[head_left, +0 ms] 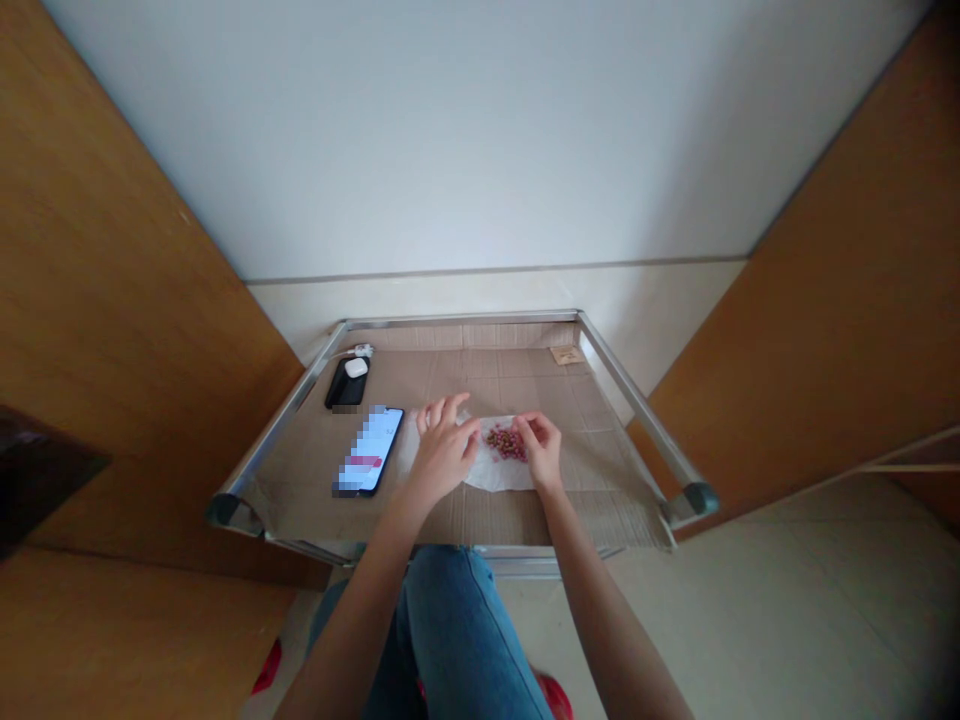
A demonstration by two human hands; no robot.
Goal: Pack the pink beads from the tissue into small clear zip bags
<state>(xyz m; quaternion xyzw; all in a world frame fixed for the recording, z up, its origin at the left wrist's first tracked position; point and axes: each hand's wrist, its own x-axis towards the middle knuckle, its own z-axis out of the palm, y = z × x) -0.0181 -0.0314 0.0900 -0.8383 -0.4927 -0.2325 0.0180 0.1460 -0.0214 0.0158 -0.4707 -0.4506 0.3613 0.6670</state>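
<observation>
Beads [507, 443] lie on the cardboard-covered counter [480, 375], between the left grip [442, 447], spread and seemingly free, and the right grip [544, 452], thumb and forefinger close together at their edge, whether on a bead I cannot tell. White paper [499, 478] under both grips bears the loose pile, a phone [381, 450] lies left of the left grip, and beyond that a white case [355, 368] hides its contents. Picking through the beads seems the step in hand; the next move would call for a fine pinch.

Head view looks forward, down at hands [444, 455].
</observation>
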